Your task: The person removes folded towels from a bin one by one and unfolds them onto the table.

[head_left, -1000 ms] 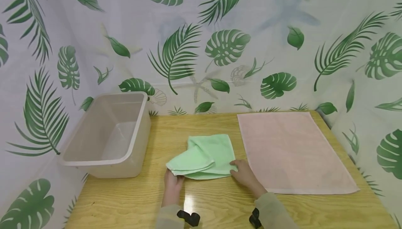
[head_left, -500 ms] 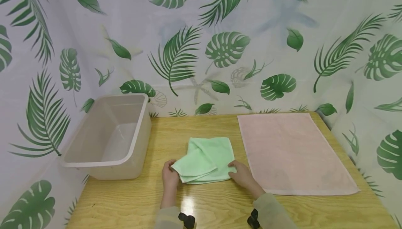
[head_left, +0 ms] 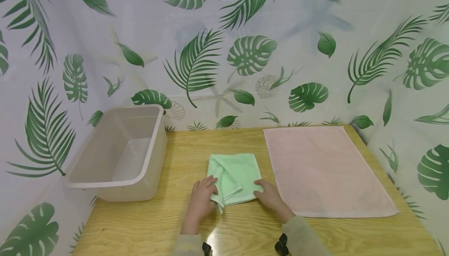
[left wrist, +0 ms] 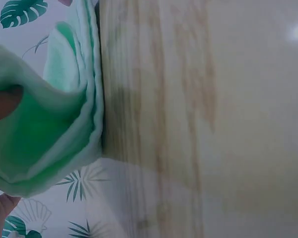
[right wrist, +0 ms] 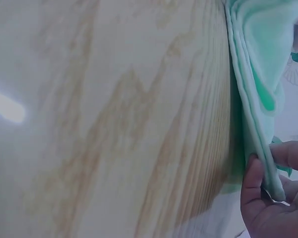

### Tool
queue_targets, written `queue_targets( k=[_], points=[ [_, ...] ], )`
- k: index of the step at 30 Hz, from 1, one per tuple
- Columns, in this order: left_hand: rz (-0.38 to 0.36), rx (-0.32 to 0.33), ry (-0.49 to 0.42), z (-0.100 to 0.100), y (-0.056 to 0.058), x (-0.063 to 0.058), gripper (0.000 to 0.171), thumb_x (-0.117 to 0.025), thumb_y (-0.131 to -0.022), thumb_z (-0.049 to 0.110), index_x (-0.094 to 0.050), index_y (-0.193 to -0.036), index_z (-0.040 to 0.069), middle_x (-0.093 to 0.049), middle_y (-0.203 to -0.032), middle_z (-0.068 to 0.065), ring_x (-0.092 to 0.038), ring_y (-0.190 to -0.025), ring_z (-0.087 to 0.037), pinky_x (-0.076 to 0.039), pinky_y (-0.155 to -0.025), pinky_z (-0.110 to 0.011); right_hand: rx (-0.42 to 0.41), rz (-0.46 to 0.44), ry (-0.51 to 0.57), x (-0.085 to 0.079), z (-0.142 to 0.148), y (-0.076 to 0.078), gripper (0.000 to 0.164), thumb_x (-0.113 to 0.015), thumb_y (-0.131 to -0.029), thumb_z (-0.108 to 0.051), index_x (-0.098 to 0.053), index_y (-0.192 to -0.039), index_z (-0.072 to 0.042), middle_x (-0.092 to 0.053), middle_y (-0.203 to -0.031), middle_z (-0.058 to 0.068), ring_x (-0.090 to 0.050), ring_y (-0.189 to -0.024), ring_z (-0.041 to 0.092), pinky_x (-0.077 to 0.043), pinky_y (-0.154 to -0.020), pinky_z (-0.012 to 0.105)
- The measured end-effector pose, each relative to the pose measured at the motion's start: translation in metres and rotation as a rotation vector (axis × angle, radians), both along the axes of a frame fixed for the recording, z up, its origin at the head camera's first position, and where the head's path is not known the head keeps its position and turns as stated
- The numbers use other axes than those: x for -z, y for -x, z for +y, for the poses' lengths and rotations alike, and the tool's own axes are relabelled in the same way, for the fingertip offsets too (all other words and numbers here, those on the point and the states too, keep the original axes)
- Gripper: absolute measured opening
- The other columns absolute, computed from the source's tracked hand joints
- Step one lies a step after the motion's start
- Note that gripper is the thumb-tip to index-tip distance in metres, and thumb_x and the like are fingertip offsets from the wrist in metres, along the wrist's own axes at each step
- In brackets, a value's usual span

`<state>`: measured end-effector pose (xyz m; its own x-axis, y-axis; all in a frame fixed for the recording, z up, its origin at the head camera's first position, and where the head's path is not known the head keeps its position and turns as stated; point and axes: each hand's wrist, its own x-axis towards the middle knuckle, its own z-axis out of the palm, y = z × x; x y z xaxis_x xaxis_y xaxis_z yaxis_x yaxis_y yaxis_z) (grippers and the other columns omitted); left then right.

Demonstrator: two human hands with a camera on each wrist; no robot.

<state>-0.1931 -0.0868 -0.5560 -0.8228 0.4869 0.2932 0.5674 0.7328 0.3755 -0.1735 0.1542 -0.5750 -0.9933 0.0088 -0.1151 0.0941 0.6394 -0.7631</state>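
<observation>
A light green towel (head_left: 242, 166), folded in layers, lies on the wooden table in the head view. My left hand (head_left: 201, 199) grips its left flap, which is bunched up and curls over toward the middle. In the left wrist view that flap (left wrist: 35, 144) arches off the table, with a thumb inside the fold and fingers beneath. At the towel's near right corner, my right hand (head_left: 269, 195) pinches the layered edge. The right wrist view shows thumb and fingers (right wrist: 253, 188) on either side of the stacked layers.
A pink towel (head_left: 326, 170) is spread flat on the right side of the table (head_left: 189, 143). At the left stands a deep beige plastic basin (head_left: 154, 158). A leaf-patterned curtain (head_left: 263, 18) hangs behind and on both sides.
My left hand has come up around the towel's left corner and moved right, pulling the flap inward over the towel. My right hand keeps its pinch in nearly the same spot.
</observation>
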Motion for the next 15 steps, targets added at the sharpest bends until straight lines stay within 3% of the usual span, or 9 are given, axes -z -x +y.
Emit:
queue_targets(
  k=[5,9,12,15],
  points=[
    [-0.023,-0.189,-0.361,-0.006,0.002,0.004,0.026,-0.064,-0.070,-0.008,-0.057,-0.093,0.003,-0.062,-0.100,-0.010,-0.057,-0.094,-0.027,-0.045,-0.081,-0.040,0.027,0.023,0.001,-0.005,0.005,-0.003,0.037,-0.054,-0.083,-0.002,-0.048,-0.118,0.010,-0.046,-0.121,0.028,-0.038,-0.115,0.042,-0.033,-0.092,0.051],
    [-0.044,-0.460,-0.642,-0.011,0.002,0.006,0.009,-0.061,-0.078,-0.002,-0.056,-0.084,0.002,-0.063,-0.076,-0.010,-0.058,-0.066,-0.021,-0.048,-0.058,-0.035,0.040,0.031,-0.002,-0.007,0.011,-0.005,0.038,-0.052,-0.083,0.000,-0.046,-0.119,0.011,-0.043,-0.123,0.028,-0.035,-0.117,0.043,-0.030,-0.094,0.051],
    [-0.060,-0.665,-0.726,-0.018,0.001,0.008,0.007,-0.061,-0.076,0.000,-0.055,-0.080,-0.001,-0.058,-0.063,-0.011,-0.049,-0.051,-0.018,-0.042,-0.045,-0.032,0.048,0.027,-0.006,-0.008,0.014,-0.007,0.039,-0.051,-0.084,0.000,-0.044,-0.121,0.011,-0.042,-0.124,0.029,-0.033,-0.117,0.043,-0.029,-0.095,0.052],
    [-0.096,-0.779,-0.696,-0.029,-0.001,0.011,0.009,-0.061,-0.073,-0.001,-0.054,-0.079,-0.002,-0.057,-0.064,-0.014,-0.050,-0.052,-0.021,-0.042,-0.046,-0.034,0.054,0.031,-0.006,-0.008,0.017,-0.008,0.039,-0.050,-0.084,0.000,-0.044,-0.121,0.012,-0.042,-0.124,0.029,-0.033,-0.117,0.044,-0.028,-0.095,0.052]
  ],
)
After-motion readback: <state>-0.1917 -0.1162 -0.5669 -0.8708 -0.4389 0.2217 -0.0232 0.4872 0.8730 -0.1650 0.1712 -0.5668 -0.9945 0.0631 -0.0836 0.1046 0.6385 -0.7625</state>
